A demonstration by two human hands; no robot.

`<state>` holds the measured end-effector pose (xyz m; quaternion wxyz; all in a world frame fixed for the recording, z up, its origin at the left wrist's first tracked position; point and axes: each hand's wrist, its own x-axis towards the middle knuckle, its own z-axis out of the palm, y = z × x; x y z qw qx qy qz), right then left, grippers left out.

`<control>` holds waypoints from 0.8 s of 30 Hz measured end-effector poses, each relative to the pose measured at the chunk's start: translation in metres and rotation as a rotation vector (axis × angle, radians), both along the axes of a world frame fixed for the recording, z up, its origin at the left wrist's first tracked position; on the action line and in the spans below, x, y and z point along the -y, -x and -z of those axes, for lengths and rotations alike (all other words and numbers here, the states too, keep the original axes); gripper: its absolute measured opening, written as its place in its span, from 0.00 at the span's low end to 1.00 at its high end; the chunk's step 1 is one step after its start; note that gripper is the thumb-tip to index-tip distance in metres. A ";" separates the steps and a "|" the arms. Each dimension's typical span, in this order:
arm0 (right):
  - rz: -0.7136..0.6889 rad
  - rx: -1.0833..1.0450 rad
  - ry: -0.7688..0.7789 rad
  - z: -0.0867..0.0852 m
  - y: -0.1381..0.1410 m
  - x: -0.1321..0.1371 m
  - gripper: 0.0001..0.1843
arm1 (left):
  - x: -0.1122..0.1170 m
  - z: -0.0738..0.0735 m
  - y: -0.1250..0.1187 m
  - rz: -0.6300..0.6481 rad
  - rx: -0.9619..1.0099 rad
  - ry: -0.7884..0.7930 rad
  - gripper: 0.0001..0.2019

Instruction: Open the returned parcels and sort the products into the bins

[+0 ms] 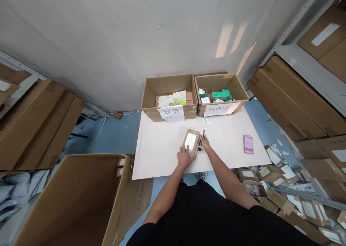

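Observation:
A small brown cardboard box (pixel 184 142) with a white label on top sits on the white table in front of me. My left hand (pixel 185 157) grips its near left corner, fingers over the top and the thumb by the near side. Just right of the box is a yellow-and-black utility knife (pixel 200 145), its silver end directed away from me. The fingers of my right hand (pixel 205 144) close on this knife, close beside the box's right edge.
At the table's (pixel 159 159) back stand two open cartons, a left one (pixel 151 112) and a right one (pixel 201 110), with paper signs and small packages inside. A pink blurred item (pixel 248 144) lies rightward. A large open carton (pixel 81 202) stands left; parcels (pixel 281 201) pile up right.

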<state>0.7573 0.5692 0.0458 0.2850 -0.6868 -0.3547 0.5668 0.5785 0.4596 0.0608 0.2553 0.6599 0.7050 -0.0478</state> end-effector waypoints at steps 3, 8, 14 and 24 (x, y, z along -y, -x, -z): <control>0.085 -0.223 0.084 -0.004 0.003 0.013 0.15 | -0.013 0.003 0.049 -0.076 0.129 0.062 0.46; 0.081 -0.152 0.144 -0.001 0.026 0.035 0.16 | -0.020 0.015 0.113 -0.220 0.179 0.085 0.36; 0.020 0.026 0.065 0.005 0.065 0.050 0.21 | -0.011 0.019 0.091 -0.156 0.151 0.105 0.39; -0.007 -0.021 -0.087 -0.021 0.080 0.061 0.30 | 0.010 0.027 0.105 -0.073 0.297 0.118 0.45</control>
